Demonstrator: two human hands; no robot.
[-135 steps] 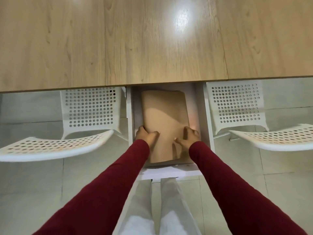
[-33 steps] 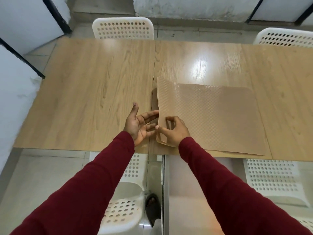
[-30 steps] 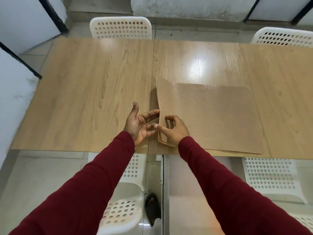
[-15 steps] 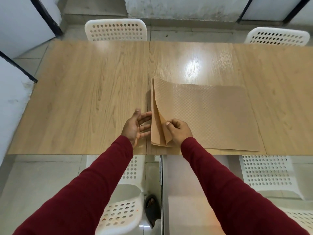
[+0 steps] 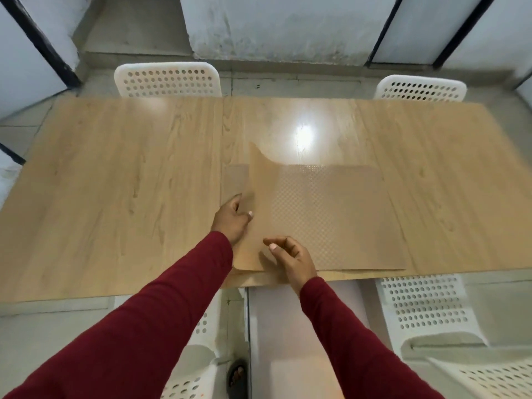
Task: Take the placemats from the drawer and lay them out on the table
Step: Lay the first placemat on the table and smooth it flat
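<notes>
A stack of tan placemats (image 5: 339,223) with a dotted texture lies on the wooden table (image 5: 115,182), near its front edge and right of the middle. The top placemat (image 5: 260,180) is peeled up along its left side, its far corner curling into the air. My left hand (image 5: 231,221) is shut on that raised left edge. My right hand (image 5: 292,259) hovers over the stack's near left corner with its fingers loosely curled and nothing in them. Both arms wear dark red sleeves.
Two white perforated chairs (image 5: 168,80) (image 5: 420,89) stand at the table's far side. Another two (image 5: 426,306) (image 5: 198,367) are on my side. The white drawer's edge (image 5: 247,315) juts out below the tabletop. A wall with dark-framed panels rises beyond.
The stack came from the drawer onto the table. In the last second my right hand let go of the top placemat's edge, and my left hand took it and lifted it higher.
</notes>
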